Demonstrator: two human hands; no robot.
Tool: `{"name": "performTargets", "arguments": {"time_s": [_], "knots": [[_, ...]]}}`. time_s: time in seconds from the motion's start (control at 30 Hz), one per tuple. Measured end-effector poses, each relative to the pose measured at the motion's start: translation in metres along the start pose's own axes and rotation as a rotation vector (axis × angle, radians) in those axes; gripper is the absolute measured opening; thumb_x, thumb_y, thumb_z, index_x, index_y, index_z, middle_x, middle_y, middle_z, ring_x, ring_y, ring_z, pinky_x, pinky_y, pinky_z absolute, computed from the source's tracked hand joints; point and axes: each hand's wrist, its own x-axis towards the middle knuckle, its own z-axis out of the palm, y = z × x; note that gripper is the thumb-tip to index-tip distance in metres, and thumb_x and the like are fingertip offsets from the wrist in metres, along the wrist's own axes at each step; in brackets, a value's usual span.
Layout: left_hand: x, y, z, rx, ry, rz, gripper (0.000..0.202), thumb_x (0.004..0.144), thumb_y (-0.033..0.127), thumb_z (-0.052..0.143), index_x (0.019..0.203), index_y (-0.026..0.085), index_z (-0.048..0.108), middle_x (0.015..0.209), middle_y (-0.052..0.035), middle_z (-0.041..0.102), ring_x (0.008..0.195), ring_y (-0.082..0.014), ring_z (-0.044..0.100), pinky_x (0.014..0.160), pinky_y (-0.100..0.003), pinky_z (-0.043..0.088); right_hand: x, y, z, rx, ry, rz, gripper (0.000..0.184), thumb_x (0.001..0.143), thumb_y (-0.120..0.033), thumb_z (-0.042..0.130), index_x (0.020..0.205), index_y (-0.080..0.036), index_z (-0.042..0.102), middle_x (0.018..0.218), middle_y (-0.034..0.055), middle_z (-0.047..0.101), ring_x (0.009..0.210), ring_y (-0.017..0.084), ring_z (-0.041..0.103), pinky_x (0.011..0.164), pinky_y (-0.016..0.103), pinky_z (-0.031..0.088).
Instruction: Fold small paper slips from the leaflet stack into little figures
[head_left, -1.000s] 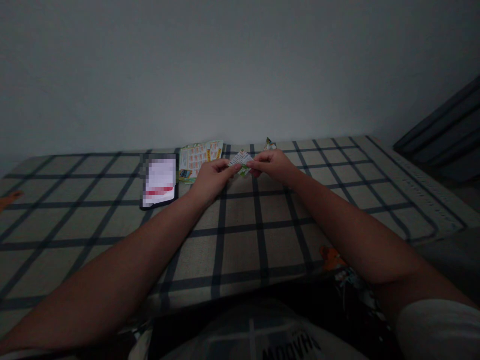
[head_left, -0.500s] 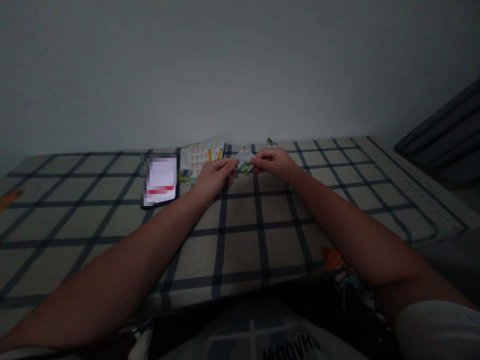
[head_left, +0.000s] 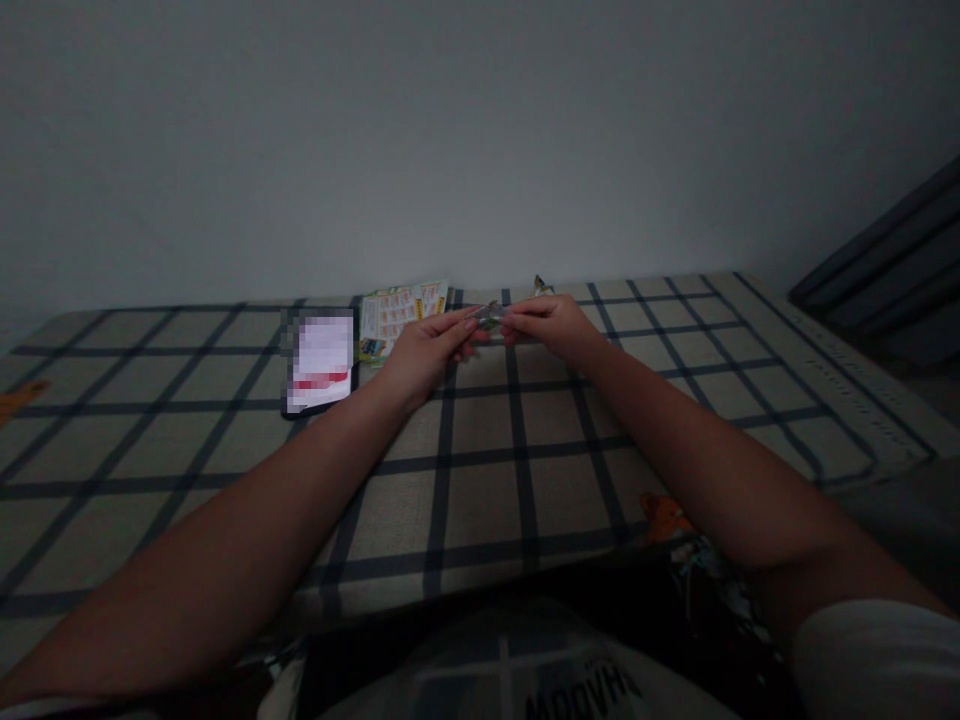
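Between my two hands is a small folded piece of printed paper [head_left: 490, 320], white and green, now turned nearly edge-on so that its print hardly shows. My left hand [head_left: 431, 350] pinches its left side with thumb and fingers. Its right side is pinched by my right hand [head_left: 551, 322]. Just behind my left hand lies a stack of printed sheets [head_left: 397, 315] with green edges and rows of orange print. A small folded paper piece [head_left: 540, 285] shows in part behind my right hand.
A phone [head_left: 324, 360] with a lit, blurred screen lies left of the sheets. The checked cloth [head_left: 480, 500] covers the table, which meets a grey wall [head_left: 480, 150] at the back. A dark striped fabric [head_left: 892, 265] is at the right.
The folded paper has tilted from showing its printed face to nearly edge-on. My hands have shifted only slightly, with the fingers of both still on it.
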Motion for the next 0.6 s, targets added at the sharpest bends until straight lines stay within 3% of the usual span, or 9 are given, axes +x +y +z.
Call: {"name": "performTargets", "arguments": {"time_s": [0.17,0.3,0.43,0.6], "knots": [[-0.007,0.006,0.001,0.125,0.037,0.065,0.048,0.076,0.045,0.085,0.118,0.023,0.08,0.108,-0.0108,0.081,0.088,-0.0189,0.072,0.077,-0.031,0.056,-0.002,-0.006,-0.004,-0.1,-0.002,-0.082,0.036,0.073,-0.042,0.086,0.098,-0.017,0.083,0.087,0.0074,0.079,0.083,0.018,0.073,0.087,0.035,0.06],[-0.011,0.011,-0.001,0.303,0.02,0.216,0.044,0.077,0.047,0.085,0.113,0.022,0.082,0.117,-0.0107,0.08,0.11,-0.0259,0.072,0.1,-0.04,0.054,-0.004,-0.014,-0.004,-0.125,0.023,-0.146,0.037,0.073,-0.045,0.085,0.099,-0.019,0.084,0.098,0.0076,0.08,0.092,0.02,0.074,0.092,0.036,0.06],[-0.008,0.011,-0.005,0.42,0.016,0.373,0.041,0.08,0.049,0.082,0.112,0.024,0.082,0.116,-0.0097,0.08,0.109,-0.0256,0.073,0.102,-0.042,0.054,-0.005,-0.017,-0.002,-0.042,0.001,-0.149,0.049,0.067,-0.049,0.09,0.107,-0.021,0.082,0.11,0.0073,0.08,0.099,0.02,0.074,0.095,0.037,0.06],[-0.007,0.009,-0.009,0.516,0.01,0.427,0.034,0.086,0.046,0.077,0.114,0.028,0.081,0.118,-0.0076,0.079,0.11,-0.0243,0.072,0.102,-0.041,0.053,-0.006,-0.019,-0.006,-0.111,-0.025,-0.153,0.041,0.069,-0.052,0.089,0.093,-0.019,0.084,0.094,0.0076,0.08,0.09,0.02,0.074,0.087,0.035,0.06]]}}
